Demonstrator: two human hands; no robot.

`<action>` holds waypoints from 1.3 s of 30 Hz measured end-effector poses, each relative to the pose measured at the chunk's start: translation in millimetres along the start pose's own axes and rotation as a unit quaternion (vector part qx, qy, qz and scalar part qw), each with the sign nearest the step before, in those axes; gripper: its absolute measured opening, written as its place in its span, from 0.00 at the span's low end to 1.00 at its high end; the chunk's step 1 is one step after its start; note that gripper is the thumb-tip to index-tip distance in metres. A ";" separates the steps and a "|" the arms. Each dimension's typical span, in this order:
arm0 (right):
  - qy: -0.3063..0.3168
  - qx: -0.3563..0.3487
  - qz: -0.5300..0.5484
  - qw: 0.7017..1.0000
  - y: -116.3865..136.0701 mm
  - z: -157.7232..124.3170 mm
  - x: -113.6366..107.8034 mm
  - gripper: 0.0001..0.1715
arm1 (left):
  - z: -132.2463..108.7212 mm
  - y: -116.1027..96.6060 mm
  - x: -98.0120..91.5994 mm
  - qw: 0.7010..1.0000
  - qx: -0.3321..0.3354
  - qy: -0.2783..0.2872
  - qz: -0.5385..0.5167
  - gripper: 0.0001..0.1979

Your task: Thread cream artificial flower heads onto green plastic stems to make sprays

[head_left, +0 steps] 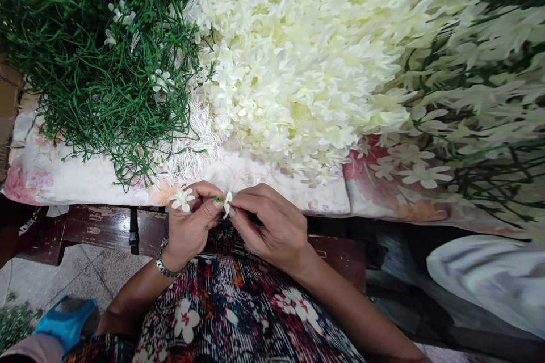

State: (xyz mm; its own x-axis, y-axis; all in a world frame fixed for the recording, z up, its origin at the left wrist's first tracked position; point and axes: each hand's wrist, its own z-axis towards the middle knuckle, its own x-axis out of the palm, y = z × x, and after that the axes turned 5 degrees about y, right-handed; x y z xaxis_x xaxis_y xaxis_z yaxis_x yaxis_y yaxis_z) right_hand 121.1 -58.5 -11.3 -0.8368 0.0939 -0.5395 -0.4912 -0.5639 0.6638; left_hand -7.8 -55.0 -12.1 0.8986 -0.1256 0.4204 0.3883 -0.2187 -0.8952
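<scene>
My left hand (191, 227) is closed in a pinch on a thin green stem (217, 199) that carries a small cream flower (182, 199) on its left end. My right hand (272, 224) meets it fingertip to fingertip, pinched on a second small cream flower (227, 204) at the stem's tip. Both hands hover just in front of the table's edge, above my lap in a flowered dress (238, 312). A metal watch band circles the left wrist.
A large heap of loose cream fabric flowers (306, 51) fills the table's middle. A tangle of bare green stems (93, 45) lies at the left, finished flowered stems (477, 96) at the right. A floral cloth (76, 176) covers the table. A blue sandal (63, 320) is on the floor.
</scene>
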 end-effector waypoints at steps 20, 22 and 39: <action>0.031 0.032 0.088 0.995 -1.5 5.2 -22.9 0.12 | -0.7 -13.7 -0.4 0.905 0.142 0.058 0.398 0.08; 0.052 0.018 0.055 0.997 -1.7 6.3 -26.9 0.12 | -1.8 -12.7 0.1 0.891 0.162 0.062 0.420 0.09; 0.142 -0.019 -0.140 0.980 -3.9 1.1 -34.9 0.06 | -2.8 -5.0 -5.6 0.859 0.153 0.118 0.475 0.12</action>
State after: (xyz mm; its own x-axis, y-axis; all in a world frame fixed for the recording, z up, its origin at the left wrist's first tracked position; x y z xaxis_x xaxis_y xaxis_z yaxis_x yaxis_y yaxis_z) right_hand 152.0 -58.7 5.5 -0.5668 0.0206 -0.8236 -0.6778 -0.5799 0.4520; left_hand -15.3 -56.0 -9.6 0.7871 -0.3076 -0.5346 -0.4281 0.3515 -0.8326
